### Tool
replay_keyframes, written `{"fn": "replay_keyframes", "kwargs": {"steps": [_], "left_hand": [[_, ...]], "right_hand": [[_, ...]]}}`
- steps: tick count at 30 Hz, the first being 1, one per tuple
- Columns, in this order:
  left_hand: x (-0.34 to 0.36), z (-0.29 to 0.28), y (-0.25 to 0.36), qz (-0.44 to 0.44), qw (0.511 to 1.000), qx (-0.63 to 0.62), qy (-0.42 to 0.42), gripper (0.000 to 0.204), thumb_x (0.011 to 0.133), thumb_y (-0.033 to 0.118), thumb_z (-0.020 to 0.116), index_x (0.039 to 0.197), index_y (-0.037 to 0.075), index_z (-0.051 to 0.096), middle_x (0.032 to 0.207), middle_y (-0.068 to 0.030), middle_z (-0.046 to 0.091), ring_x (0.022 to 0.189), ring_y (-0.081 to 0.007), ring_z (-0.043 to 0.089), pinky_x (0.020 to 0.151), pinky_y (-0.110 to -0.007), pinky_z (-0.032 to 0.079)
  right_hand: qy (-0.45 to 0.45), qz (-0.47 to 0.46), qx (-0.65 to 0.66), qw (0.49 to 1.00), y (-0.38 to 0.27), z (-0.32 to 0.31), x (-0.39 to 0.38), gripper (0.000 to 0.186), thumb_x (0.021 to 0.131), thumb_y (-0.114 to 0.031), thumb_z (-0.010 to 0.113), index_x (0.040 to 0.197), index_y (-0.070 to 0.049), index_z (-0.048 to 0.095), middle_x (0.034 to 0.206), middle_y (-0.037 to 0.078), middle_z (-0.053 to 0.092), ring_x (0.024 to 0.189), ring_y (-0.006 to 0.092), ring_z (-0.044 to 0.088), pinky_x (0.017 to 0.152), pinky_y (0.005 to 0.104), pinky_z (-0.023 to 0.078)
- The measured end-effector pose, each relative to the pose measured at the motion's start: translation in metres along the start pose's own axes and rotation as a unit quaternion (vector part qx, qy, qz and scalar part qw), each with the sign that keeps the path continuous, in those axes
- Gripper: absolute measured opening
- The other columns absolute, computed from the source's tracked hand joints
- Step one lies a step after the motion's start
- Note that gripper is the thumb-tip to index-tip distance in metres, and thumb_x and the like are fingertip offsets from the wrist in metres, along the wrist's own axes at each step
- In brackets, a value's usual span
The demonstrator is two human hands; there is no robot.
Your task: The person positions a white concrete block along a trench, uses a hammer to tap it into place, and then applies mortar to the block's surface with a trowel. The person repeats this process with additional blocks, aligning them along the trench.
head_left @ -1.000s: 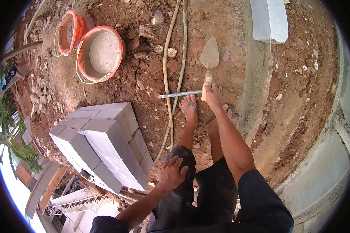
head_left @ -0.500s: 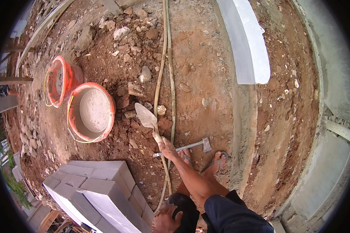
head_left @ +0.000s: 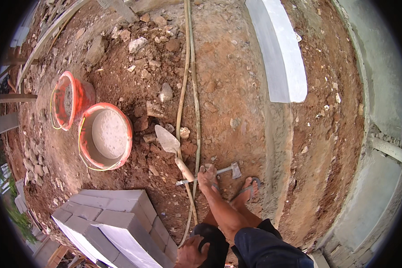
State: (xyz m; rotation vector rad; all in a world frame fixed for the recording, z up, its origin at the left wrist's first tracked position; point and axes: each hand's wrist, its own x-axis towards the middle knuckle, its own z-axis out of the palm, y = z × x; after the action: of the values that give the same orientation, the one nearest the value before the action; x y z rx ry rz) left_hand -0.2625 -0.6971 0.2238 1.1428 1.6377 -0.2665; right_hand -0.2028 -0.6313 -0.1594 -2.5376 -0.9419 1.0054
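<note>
Head view: bare reddish-brown ground (head_left: 230, 94), stony and uneven, carries everything outdoors here. Along its right edge rises a grey concrete wall (head_left: 384, 67), bent by the lens; timber beams (head_left: 49, 40) cross its upper left corner, and green plants (head_left: 20, 221) show past its lower left edge. A strip of grey mortar (head_left: 278, 152) runs parallel to the wall, with a long pale block (head_left: 274, 49) on it toward the ground's upper edge.

On the ground, the trowel (head_left: 169, 140) lies out of the hands, its handle across one of two hoses (head_left: 194, 89) and pointing toward the right hand (head_left: 207, 176). That hand is bent over the handle of a hatchet (head_left: 236, 170), whose head lies on the mortar-strip side, near the sandalled feet (head_left: 247, 192); whether the fingers are closed round it I cannot tell. The left hand (head_left: 191, 252) rests loosely on the dark-clothed knee, fingers apart.

Toward the ground's left edge stand two orange buckets, the nearer one (head_left: 86, 134) holding wet grey mix, the farther one (head_left: 85, 94) just beside it. Below them, near the lower left corner, sits a stack of grey blocks (head_left: 116, 221).
</note>
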Motion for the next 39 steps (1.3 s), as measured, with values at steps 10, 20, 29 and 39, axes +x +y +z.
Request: {"fn": "replay_keyframes", "kwargs": {"steps": [10,20,29,39], "left_hand": [[0.007,-0.011,0.011,-0.028,0.999,0.013,-0.013,0.031,0.091,0.027,0.063,0.115,0.008,0.062,0.111,-0.0213,0.066,0.100,-0.0443,0.063,0.082,-0.050,0.052],[0.022,-0.017,0.020,0.070,0.996,0.050,0.018,0.028,0.084,0.019,0.070,0.108,0.004,0.069,0.114,-0.0166,0.068,0.104,-0.0358,0.066,0.088,-0.044,0.054],[0.167,-0.113,0.117,0.498,0.843,0.119,0.165,0.023,0.075,0.001,0.073,0.098,0.004,0.068,0.107,-0.0099,0.067,0.105,-0.0314,0.064,0.089,-0.042,0.052],[0.421,-0.110,0.436,0.550,0.424,0.717,0.054,0.116,0.074,0.042,0.083,0.159,0.025,0.005,0.165,-0.0114,0.007,0.152,-0.0286,0.008,0.125,-0.051,0.007]], "right_hand": [[-0.225,0.490,0.336,0.772,-0.004,-0.031,0.004,0.050,0.097,-0.036,0.061,0.131,-0.001,0.050,0.117,0.022,0.057,0.101,0.0333,0.065,0.068,0.0481,0.062],[-0.195,0.378,0.334,0.841,0.003,-0.062,-0.028,0.035,0.100,-0.035,0.057,0.116,-0.003,0.054,0.097,0.010,0.056,0.076,0.0188,0.057,0.062,0.0343,0.049],[-0.119,0.103,0.342,0.926,-0.052,-0.317,0.025,0.031,0.102,-0.030,0.050,0.095,-0.001,0.059,0.077,0.005,0.056,0.064,0.0133,0.053,0.057,0.0312,0.042],[0.148,-0.056,0.165,0.973,0.012,-0.450,0.268,0.040,0.097,-0.041,0.060,0.086,-0.002,0.059,0.068,0.003,0.054,0.062,0.0130,0.047,0.057,0.0337,0.041]]}}
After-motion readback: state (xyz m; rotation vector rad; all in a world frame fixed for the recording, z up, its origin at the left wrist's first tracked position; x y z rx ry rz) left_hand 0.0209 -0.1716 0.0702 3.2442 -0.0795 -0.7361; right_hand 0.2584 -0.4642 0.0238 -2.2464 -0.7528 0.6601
